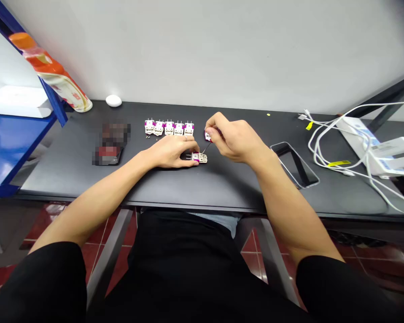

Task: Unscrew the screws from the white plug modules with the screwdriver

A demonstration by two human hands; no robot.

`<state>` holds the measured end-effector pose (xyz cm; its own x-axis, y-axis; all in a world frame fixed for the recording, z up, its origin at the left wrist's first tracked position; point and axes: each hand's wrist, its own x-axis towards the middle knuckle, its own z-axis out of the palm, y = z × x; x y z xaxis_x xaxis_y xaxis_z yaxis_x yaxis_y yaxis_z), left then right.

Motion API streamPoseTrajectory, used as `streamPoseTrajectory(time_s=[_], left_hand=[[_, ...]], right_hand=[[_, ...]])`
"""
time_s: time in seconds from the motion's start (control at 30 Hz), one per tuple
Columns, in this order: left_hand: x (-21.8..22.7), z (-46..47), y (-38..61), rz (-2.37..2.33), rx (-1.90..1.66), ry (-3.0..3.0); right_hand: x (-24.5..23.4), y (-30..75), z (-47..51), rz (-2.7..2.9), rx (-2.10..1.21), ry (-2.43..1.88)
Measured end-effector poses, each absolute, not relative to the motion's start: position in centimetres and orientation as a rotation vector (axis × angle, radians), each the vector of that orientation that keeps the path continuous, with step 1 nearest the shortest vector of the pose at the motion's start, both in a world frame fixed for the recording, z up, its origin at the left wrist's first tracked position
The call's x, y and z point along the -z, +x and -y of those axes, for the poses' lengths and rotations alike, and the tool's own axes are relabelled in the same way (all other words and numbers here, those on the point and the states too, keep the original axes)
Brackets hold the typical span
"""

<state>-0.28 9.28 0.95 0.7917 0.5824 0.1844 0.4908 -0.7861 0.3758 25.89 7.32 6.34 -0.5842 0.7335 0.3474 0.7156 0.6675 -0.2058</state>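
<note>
Left hand (170, 151) grips a plug module (199, 157) against the desk — right hand (234, 137) pinches a screwdriver (206, 148).

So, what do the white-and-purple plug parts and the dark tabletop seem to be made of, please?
The white-and-purple plug parts look like moulded plastic: smooth, slightly glossy bodies, with small shiny pins that are probably metal. The dark tabletop looks matte, perhaps laminate or painted board, with only a soft sheen; the look alone cannot settle it.

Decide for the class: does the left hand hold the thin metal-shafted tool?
No; the right hand holds the thin tool, while the left hand steadies a white-and-magenta plug unit.
</note>
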Motion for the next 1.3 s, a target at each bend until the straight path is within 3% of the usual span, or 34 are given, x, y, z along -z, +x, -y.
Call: streamPoseTrajectory(time_s=[0.2, 1.3], left_hand=[[-1.0, -9.29, -0.34, -0.841, -0.395, 2.698], [-1.17, -9.33, -0.67, -0.702, -0.427, 2.888]], right_hand=[[-6.19, 26.11, -7.38, 2.498, -0.059, -0.974], [-6.3, 26.11, -7.33, 2.49, 0.023, -1.071]])
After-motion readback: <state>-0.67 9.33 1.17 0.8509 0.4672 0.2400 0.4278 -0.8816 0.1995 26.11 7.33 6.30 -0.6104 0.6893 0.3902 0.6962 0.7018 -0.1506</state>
